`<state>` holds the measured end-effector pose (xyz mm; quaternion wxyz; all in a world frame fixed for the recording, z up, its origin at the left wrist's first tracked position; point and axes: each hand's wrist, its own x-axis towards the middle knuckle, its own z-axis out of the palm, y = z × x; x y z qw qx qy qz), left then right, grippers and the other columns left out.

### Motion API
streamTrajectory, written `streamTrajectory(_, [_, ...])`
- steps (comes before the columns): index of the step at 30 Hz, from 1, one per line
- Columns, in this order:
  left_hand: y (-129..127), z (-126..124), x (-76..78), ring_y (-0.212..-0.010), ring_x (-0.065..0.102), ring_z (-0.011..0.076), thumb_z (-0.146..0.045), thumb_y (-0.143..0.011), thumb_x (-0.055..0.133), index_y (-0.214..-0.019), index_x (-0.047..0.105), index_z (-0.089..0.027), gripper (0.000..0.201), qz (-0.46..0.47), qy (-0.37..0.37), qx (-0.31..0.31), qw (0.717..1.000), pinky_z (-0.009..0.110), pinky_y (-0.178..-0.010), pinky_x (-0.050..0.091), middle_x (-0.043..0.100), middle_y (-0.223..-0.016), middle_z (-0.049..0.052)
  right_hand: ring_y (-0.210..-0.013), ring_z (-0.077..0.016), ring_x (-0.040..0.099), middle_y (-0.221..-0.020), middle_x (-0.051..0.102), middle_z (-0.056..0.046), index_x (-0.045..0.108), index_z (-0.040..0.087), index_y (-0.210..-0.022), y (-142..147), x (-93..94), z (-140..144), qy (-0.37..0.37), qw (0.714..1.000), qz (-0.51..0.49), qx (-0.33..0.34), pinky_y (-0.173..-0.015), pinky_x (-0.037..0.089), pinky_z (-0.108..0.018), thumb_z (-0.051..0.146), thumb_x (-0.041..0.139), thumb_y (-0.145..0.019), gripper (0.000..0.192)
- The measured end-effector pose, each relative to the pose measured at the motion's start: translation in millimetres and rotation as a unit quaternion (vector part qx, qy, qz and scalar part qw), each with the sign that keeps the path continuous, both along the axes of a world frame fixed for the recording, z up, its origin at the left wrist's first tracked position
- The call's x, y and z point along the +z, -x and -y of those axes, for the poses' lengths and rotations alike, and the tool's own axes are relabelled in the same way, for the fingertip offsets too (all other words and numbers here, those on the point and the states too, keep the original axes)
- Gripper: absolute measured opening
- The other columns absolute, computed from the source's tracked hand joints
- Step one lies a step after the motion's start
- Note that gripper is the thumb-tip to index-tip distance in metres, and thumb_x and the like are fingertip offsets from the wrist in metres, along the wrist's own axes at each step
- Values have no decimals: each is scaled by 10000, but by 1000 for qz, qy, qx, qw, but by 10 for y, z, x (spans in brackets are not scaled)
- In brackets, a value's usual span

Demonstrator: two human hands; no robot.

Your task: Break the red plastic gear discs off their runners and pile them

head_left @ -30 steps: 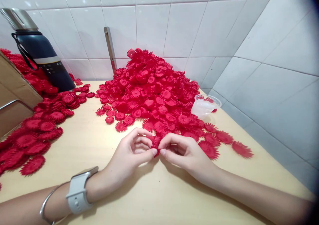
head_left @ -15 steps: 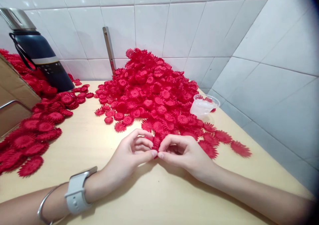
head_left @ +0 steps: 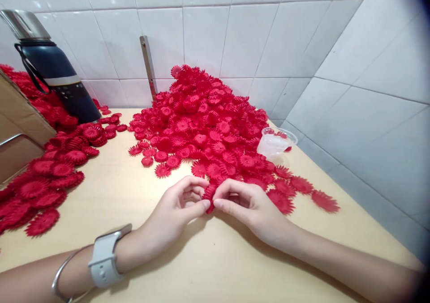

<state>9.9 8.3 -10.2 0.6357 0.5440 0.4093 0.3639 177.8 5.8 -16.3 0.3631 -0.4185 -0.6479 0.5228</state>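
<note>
Between my two hands is a small red fringed flower piece, held just above the table top. My left hand pinches its left side with thumb and fingers curled. On the other side my right hand grips it with thumb and index finger; its other fingers are bent and partly hidden. The lower part of the piece is mostly covered by the fingertips. Right behind the hands rises a big pile of similar red flower pieces.
A dark blue flask stands at the back left beside a cardboard box. More red flower pieces lie along the left. A clear plastic cup tips against the pile's right edge. White tiled walls bound the table.
The fingertips have shifted slightly on the red flower piece, and the two thumbs are a little farther apart, showing more of it. The view has moved very slightly.
</note>
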Motion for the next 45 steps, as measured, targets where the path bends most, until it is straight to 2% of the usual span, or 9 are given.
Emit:
streamTrajectory(2, [9, 5, -8, -796, 547, 155, -152, -731, 568, -899, 551, -180, 171, -10, -13, 12, 1000, 279, -714, 428, 588, -839, 23, -660, -131, 547, -684, 572, 0, 548, 169, -715, 0, 6, 1, 1, 1000, -4, -19, -599, 430, -239, 212, 529, -789, 87])
streamTrajectory(7, [17, -22, -10, -780, 543, 141, -130, -714, 578, -894, 550, -180, 190, -29, -29, 70, 997, 267, -726, 422, 586, -847, 16, -539, -93, 474, -636, 500, 29, 502, 177, -707, -12, -3, -8, 7, 992, -27, -126, -488, 381, -205, 265, 525, -789, 122])
streamTrajectory(12, [-6, -26, 7, -758, 540, 126, -133, -718, 580, -879, 532, -181, 175, -13, -28, 79, 996, 242, -706, 423, 569, -788, -3, -554, -102, 448, -664, 496, 19, 504, 184, -716, -9, -13, 3, -26, 980, -27, -195, -488, 365, -209, 297, 535, -781, 134])
streamTrajectory(23, [-5, -11, 21, -734, 539, 122, -154, -703, 603, -833, 521, -179, 156, -20, -35, 86, 995, 240, -689, 425, 562, -772, -10, -610, -126, 472, -664, 487, 12, 477, 193, -700, 2, -17, 3, -48, 973, -14, -226, -549, 404, -223, 300, 512, -784, 140])
streamTrajectory(40, [-15, 7, 34, -759, 519, 114, -132, -719, 584, -791, 484, -172, 130, -37, -46, 104, 993, 230, -706, 417, 530, -792, -10, -629, -127, 460, -698, 482, 11, 481, 208, -733, -30, -89, -16, -30, 966, -58, -250, -525, 366, -233, 316, 524, -789, 129])
streamTrajectory(45, [-2, 14, 31, -736, 519, 97, -112, -729, 561, -781, 492, -175, 107, -39, -53, 106, 992, 208, -684, 419, 532, -768, -24, -487, -88, 367, -598, 405, 51, 462, 208, -718, -71, -149, -74, 6, 951, -109, -289, -436, 311, -207, 350, 532, -777, 169])
